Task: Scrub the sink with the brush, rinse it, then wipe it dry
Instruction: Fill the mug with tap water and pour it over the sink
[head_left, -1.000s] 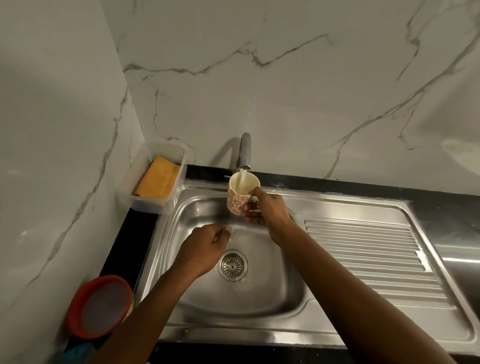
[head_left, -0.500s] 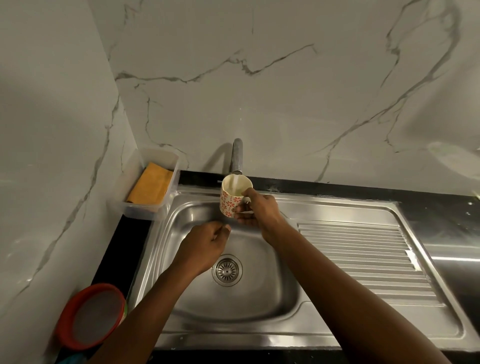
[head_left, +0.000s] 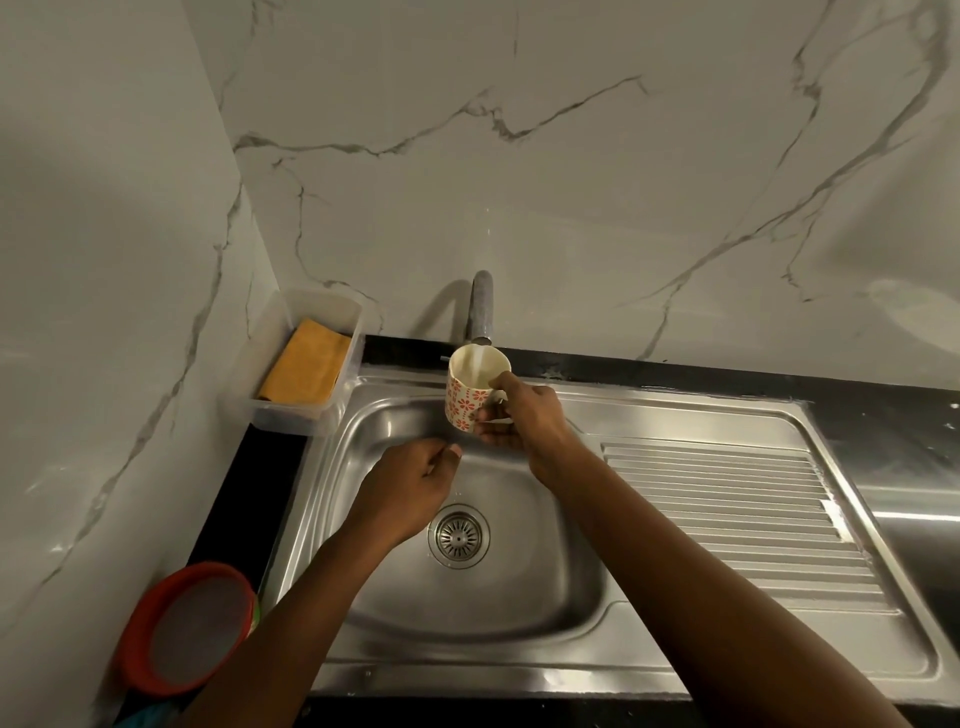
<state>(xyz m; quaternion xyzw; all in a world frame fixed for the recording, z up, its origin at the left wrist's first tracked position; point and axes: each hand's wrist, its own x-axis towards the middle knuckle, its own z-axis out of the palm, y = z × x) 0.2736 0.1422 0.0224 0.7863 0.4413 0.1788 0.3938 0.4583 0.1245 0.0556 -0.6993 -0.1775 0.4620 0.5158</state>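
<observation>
The right hand (head_left: 524, 415) grips a mug (head_left: 470, 389) by its handle right under the tap (head_left: 480, 306). The left hand (head_left: 405, 488) hangs curled over the sink (head_left: 545, 571) below the tap; whether it holds anything cannot be told.

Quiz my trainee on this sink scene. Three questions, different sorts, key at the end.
1. True or false: the right hand holds the patterned mug under the tap.
2. The orange cloth lies: A in the clear tub; B in the mug; C on the tap.
3. Short answer: which hand touches no mug?

Key: 1 true; 2 A; 3 the left hand.
</observation>
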